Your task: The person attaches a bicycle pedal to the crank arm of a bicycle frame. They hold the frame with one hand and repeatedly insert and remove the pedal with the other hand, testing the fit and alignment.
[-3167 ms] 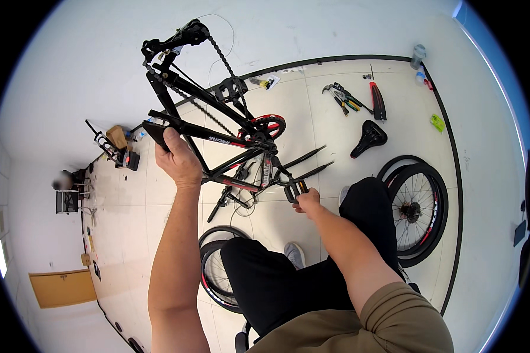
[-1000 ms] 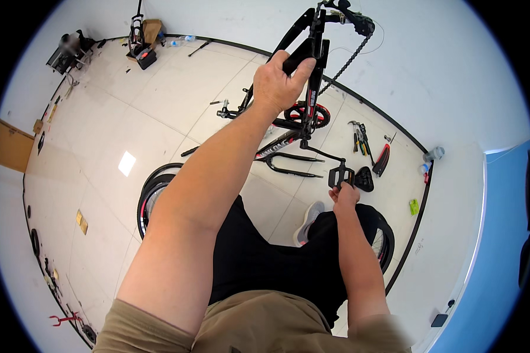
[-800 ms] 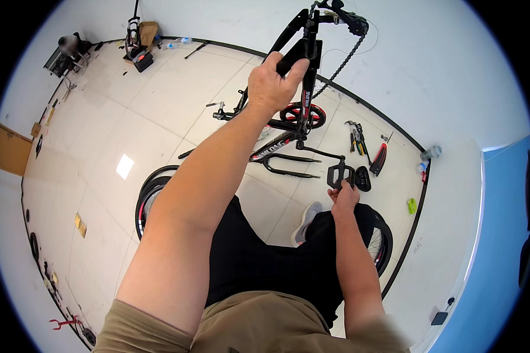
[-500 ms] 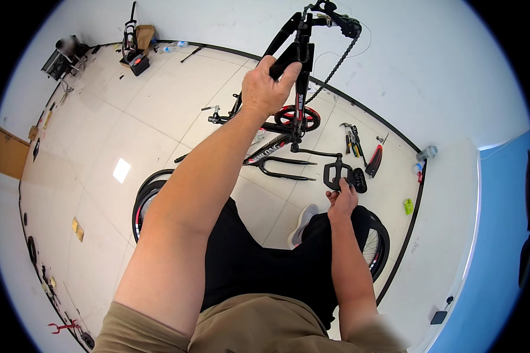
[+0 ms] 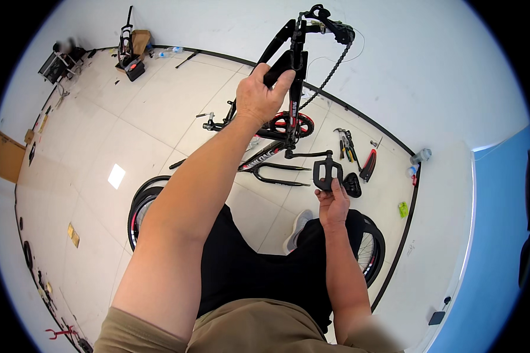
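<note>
A black bicycle frame (image 5: 294,112) with red and white markings stands tilted before me. My left hand (image 5: 261,97) is closed round one of its upper tubes, thumb on the near side. Below it sit the black-and-red chainring (image 5: 305,125) and a slack chain (image 5: 328,81) that runs up to the derailleur (image 5: 343,34). A crank arm (image 5: 307,155) reaches right to a black flat pedal (image 5: 327,175). My right hand (image 5: 334,205) pinches the pedal's near edge between thumb and fingers; some fingertips are hidden beneath it.
A hammer and other hand tools (image 5: 346,144) lie on the tiles right of the frame, beside a red-and-black piece (image 5: 368,166). Wheels rest at my left (image 5: 136,215) and right (image 5: 378,250). A bottle (image 5: 421,156) stands by the wall. Another fork (image 5: 126,44) is far left.
The whole view has shifted a little. Relative to the frame, the pedal and my right hand have moved slightly left and away from me, and the crank arm has turned slightly. Both grips stay.
</note>
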Demonstrator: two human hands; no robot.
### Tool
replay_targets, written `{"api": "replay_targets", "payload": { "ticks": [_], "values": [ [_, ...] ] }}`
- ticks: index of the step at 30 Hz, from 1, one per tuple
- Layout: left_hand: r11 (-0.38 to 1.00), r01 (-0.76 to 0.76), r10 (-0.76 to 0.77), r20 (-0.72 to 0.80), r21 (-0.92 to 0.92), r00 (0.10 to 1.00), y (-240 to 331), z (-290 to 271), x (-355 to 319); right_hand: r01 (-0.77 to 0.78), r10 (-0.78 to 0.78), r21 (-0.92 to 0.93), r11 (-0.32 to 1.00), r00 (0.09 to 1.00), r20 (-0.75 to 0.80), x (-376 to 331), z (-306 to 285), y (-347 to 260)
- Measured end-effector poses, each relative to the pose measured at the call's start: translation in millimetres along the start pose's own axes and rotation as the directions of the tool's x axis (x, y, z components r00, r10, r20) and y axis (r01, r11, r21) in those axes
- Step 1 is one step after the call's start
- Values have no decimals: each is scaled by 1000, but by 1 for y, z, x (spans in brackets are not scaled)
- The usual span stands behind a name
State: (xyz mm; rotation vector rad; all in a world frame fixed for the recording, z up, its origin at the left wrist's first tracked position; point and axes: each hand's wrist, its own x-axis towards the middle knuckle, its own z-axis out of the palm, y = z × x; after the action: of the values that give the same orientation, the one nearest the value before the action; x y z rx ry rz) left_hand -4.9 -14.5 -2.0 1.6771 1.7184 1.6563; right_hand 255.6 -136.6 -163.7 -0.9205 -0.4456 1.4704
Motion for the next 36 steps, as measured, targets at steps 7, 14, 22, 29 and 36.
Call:
{"api": "replay_targets", "payload": {
  "ticks": [7,14,22,29,36],
  "values": [
    [1000,-4,4,5,18,1000,2,2,0,-97,86,124,988,992,91,-7,11,-3],
    [1000,3,-3,-6,1,1000,0,3,-1,-147,119,152,977,976,182,-18,31,-2],
    [999,-30,31,-20,24,999,-1,3,0,-191,157,120,974,955,251,-25,50,4],
    [999,-20,20,-9,29,1000,2,2,-1,-238,184,170,956,941,283,-29,68,20],
    [999,-18,17,-20,-27,1000,2,2,0,-275,222,177,945,938,268,-35,90,35]
  ]
}}
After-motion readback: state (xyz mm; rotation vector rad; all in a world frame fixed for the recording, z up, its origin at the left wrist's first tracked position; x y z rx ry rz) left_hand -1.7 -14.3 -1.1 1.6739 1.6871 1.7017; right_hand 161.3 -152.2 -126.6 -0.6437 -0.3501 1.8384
